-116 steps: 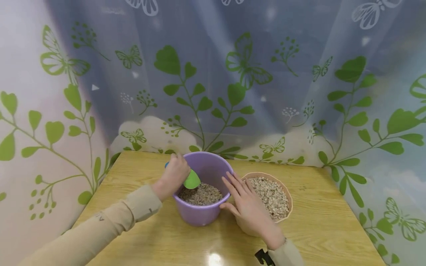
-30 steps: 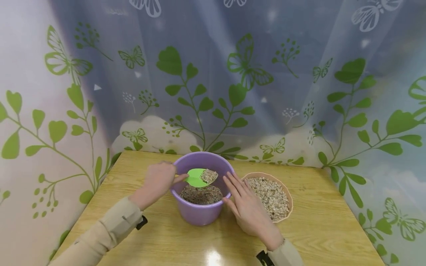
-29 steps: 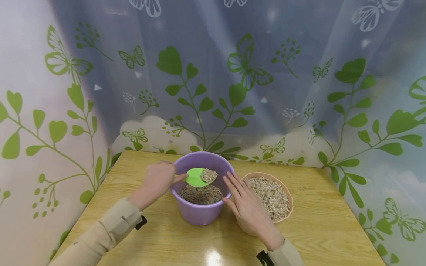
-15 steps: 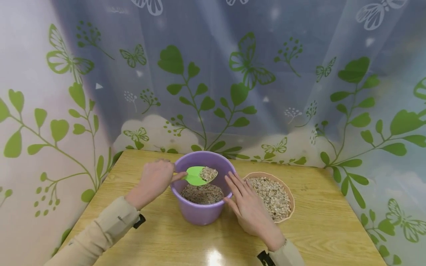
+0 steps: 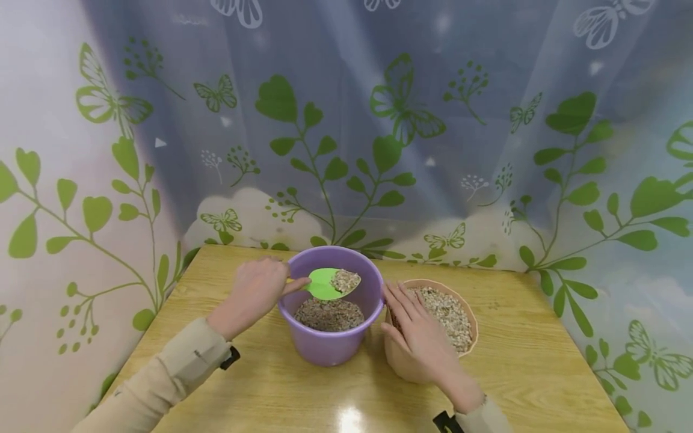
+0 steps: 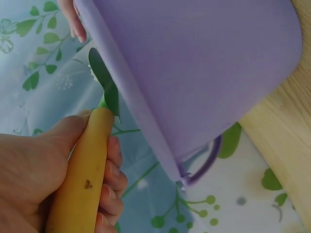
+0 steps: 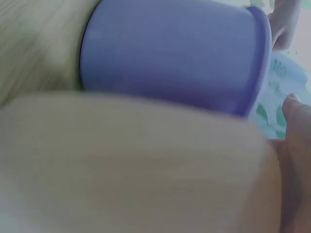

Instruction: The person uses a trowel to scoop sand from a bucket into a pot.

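Note:
My left hand [image 5: 253,294] grips the yellow handle [image 6: 80,184] of a small trowel. The trowel's green blade [image 5: 320,284] carries a heap of pale gravel [image 5: 345,281] inside the mouth of a purple bucket [image 5: 325,349], above dark, coarse grains [image 5: 330,316] on its bottom. Stretched over the near left side of a peach-coloured tub [image 5: 399,362], my right hand [image 5: 425,340] has its fingertips close to the bucket's right rim; whether they touch it is unclear. Pale gravel [image 5: 448,313] fills the tub, partly hidden by that hand.
Both containers stand side by side on a wooden table [image 5: 520,349]. A curtain printed with green leaves and butterflies [image 5: 346,120] hangs behind and along both sides. A purple handle [image 6: 206,167] projects from the bucket's side.
Earlier the trowel was tipped down in the bucket; since then it is level and bears gravel. My right hand has shifted from the bucket's rim rightward over the tub.

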Available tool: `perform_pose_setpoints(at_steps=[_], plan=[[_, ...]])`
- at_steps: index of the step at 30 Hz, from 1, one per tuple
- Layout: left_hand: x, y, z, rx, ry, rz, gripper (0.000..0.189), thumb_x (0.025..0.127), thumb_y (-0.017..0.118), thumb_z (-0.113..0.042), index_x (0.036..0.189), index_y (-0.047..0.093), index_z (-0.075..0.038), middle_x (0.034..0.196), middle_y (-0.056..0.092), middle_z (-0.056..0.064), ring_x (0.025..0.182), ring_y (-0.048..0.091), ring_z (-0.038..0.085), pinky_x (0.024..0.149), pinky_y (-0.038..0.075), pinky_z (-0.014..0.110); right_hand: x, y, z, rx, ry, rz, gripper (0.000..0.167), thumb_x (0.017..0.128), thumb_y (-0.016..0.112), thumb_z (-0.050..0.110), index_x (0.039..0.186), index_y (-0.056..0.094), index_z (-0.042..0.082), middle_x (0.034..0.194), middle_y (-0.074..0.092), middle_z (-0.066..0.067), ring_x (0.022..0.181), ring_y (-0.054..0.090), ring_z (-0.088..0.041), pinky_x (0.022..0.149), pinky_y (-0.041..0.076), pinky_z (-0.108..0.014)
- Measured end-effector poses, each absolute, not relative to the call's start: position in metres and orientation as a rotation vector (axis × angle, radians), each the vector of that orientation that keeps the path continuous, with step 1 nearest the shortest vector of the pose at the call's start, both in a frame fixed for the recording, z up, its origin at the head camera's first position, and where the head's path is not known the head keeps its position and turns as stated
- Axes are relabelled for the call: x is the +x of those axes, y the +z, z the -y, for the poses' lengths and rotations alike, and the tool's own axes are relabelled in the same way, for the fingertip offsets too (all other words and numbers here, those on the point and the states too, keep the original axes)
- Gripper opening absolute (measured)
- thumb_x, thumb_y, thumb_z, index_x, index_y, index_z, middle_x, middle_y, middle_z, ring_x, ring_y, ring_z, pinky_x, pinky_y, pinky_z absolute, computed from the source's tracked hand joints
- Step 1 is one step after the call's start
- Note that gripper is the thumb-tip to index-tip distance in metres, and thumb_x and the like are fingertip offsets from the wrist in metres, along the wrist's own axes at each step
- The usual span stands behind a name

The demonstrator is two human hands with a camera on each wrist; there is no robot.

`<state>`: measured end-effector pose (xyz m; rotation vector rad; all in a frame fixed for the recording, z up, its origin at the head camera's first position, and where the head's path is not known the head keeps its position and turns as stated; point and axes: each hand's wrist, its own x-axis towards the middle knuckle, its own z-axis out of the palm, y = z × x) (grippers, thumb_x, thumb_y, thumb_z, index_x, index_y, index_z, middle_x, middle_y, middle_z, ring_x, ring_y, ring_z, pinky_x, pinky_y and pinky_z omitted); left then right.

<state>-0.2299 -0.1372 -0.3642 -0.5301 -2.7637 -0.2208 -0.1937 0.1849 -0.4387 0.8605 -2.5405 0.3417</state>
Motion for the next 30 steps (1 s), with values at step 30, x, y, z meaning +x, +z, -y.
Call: perform_pose_setpoints(at_steps=[30], plan=[[-0.260, -0.347, -0.005, -0.819, 0.085, 2.583, 0.055, 0.093, 0.064, -0.059, 0.057, 0.055, -0.018, 0.062, 0.057, -0.003, 0.060, 0.052, 0.014, 0.047, 0.038, 0.023, -0.164, -0.456, -0.296, 0.417, 0.469, 2.824, 0.074, 0.106, 0.051, 0.041, 0.160, 0.019, 0.002, 0.166, 0.020, -0.020, 0.152, 0.019, -0.040, 0.123, 0.012, -0.054]])
